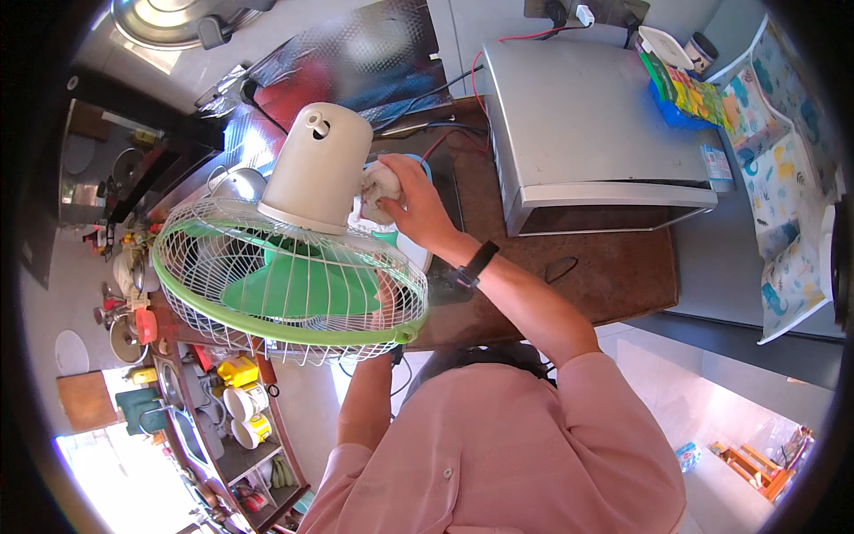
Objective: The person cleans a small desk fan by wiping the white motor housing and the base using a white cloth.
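Observation:
An electric fan (320,167) stands before me, with a cream motor housing, green blades (300,280) and a wire grille (220,320) ringed in light green. My right hand (413,200) grips a crumpled whitish cloth (381,190) against the right side of the housing. Partly hidden behind the grille wires, my left hand (388,297) is at the fan's near right side. Its fingers are too obscured to tell what they hold. A black band (477,263) circles my right wrist.
A silver microwave oven (594,120) sits on the brown counter (600,274) at right, with a colourful packet (687,87) on top. Red and black cables (475,80) run behind it. Foil sheeting (360,60) lines the wall. Shelves (247,460) with tubs stand at lower left.

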The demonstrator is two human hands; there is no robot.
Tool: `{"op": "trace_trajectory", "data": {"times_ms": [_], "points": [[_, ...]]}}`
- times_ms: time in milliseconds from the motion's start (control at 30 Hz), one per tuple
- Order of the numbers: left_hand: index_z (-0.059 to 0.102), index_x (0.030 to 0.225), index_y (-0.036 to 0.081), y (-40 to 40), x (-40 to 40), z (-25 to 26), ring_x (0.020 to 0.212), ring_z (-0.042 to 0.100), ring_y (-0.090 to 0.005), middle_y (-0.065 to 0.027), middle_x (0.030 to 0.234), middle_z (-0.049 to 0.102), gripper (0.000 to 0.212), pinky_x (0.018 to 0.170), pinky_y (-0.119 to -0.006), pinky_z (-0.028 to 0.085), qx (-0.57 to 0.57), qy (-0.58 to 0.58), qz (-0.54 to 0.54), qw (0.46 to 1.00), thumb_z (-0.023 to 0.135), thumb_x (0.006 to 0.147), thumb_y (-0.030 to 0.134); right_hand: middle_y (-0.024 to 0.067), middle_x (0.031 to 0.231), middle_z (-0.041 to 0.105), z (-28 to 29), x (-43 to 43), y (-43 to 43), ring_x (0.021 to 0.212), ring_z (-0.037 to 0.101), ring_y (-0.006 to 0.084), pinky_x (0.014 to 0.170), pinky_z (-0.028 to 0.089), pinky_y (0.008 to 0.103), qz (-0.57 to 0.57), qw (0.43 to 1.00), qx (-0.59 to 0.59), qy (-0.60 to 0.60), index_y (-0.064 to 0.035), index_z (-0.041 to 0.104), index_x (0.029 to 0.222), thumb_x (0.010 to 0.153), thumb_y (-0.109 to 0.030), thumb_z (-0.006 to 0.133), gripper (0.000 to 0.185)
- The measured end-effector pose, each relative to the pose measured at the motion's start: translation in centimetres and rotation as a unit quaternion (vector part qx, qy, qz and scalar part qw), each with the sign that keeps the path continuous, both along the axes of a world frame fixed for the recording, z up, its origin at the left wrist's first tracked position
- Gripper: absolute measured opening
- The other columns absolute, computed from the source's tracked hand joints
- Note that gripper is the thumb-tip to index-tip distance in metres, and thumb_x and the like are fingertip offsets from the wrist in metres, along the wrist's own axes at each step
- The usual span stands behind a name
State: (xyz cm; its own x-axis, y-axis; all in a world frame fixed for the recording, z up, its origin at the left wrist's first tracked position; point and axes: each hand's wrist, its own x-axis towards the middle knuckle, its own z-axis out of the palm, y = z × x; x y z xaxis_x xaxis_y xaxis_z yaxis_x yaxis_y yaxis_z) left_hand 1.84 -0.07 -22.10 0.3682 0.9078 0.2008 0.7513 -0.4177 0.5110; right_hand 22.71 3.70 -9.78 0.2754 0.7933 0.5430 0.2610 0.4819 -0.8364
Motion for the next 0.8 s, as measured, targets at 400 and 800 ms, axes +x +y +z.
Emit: {"op": "trace_trajectory", "data": {"times_ms": [400, 800], "points": [[0.056, 0.123, 0.000, 0.6, 0.4, -0.3, 0.107, 0.057, -0.0211, -0.0136, 0.116, 0.059, 0.034, 0.090, -0.036, 0.050, -0.001, 0.005, -0.003, 1.000, 0.066, 0.093, 0.012, 0.0198, 0.099, 0.056, -6.6, -2.6, 0.2, 0.090, 0.059, 0.0308, 0.078, 0.049, 0.0392, -0.051, 0.977, -0.189, -0.088, 0.0029, 0.051, 0.107, 0.084, -0.022, 0.070, 0.038], [0.058, 0.121, 0.000, 1.7, 0.8, -0.4, 0.104, 0.058, -0.0194, -0.0126, 0.113, 0.061, 0.031, 0.089, -0.035, 0.051, -0.003, 0.012, -0.006, 1.000, 0.066, 0.093, 0.010, 0.0137, 0.104, 0.070, -5.2, 0.6, 3.9, 0.094, 0.065, 0.0179, 0.083, 0.049, 0.0335, -0.055, 0.992, -0.089, 0.074, -0.0016, 0.068, 0.111, 0.104, -0.029, 0.046, 0.035]]}}
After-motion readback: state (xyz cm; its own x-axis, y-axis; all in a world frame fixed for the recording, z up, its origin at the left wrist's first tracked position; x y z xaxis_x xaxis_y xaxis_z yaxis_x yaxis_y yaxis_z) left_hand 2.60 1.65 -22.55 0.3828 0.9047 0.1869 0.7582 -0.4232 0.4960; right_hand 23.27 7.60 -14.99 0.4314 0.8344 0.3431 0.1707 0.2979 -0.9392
